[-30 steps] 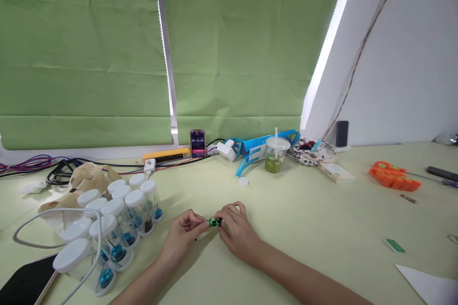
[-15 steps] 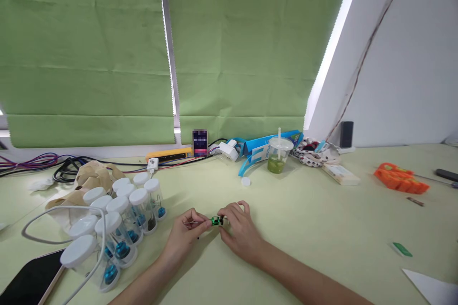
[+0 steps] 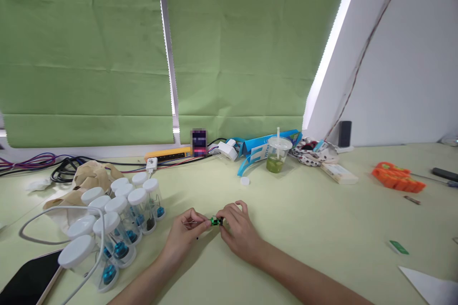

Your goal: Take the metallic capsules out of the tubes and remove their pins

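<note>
**Small green part pinched between both hands at mid-table**

A small green part [image 3: 215, 221] is held just above the pale green table [image 3: 322, 228], near its middle, between the two hands. The right hand [image 3: 239, 233] is curled over it from the right; thumb and forefinger are closed on the part's right end, the other fingers loosely bent. The left hand [image 3: 184, 236] is closed as well, fingertips meeting the part's left end. A thin wire-like piece [image 3: 191, 223] is seen across the left fingers; what it is cannot be told, nor whether it joins the part. Both forearms are laid in from the lower edge.

To the left, near the left hand, a cluster of clear jars with white lids [image 3: 114, 219] is stood upright, each with something blue inside. A white cable [image 3: 53, 219] is looped over the nearest jars, and a dark phone [image 3: 28, 281] is lain at the lower left corner. Behind the jars, crumpled brown paper [image 3: 89, 178] and a tangle of cables [image 3: 43, 167] are noted.

Along the back edge, under the green blinds [image 3: 89, 57]: a yellow power strip [image 3: 166, 154], a plastic cup with a straw [image 3: 276, 153] holding green drink, and a blue box [image 3: 265, 145] beside it. A white cap [image 3: 244, 181] is lain well apart from the hands. Far right, an orange object [image 3: 395, 177] and a small green chip [image 3: 397, 247] are lain separately.
</note>
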`<state>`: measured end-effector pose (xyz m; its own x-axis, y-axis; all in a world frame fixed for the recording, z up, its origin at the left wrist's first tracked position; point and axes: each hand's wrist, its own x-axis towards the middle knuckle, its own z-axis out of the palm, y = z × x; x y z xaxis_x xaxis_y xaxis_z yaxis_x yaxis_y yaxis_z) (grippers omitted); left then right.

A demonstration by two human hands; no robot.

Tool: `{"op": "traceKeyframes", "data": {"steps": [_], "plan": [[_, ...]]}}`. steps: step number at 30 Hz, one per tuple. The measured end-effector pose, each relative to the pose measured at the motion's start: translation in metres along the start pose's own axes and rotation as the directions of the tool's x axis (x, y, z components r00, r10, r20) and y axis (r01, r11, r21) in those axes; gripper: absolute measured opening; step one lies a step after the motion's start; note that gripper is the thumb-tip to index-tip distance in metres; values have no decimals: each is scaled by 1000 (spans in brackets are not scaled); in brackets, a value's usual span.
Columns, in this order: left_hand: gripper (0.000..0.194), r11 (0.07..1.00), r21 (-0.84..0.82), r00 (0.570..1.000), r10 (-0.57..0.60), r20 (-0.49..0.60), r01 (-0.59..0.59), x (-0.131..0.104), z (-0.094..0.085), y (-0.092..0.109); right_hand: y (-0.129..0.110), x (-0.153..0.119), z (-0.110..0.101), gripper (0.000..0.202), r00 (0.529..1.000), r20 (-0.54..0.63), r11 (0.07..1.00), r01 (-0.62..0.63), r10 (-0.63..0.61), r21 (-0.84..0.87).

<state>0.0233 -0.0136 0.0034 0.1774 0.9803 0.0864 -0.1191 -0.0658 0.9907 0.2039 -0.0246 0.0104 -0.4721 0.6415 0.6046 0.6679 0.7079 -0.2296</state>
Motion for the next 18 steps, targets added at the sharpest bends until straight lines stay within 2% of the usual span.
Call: {"op": "traceKeyframes", "data": {"steps": [9,18], "plan": [[29,1000,-5,1000,6,7,-6,1,0,-1,1,-1,2,25,1000,-3,1000,9,-9,-17],[26,999,-48,1000,-1,1,1,0,0,2,2,-1,3,25,999,6,999,-35,35,5]]}}
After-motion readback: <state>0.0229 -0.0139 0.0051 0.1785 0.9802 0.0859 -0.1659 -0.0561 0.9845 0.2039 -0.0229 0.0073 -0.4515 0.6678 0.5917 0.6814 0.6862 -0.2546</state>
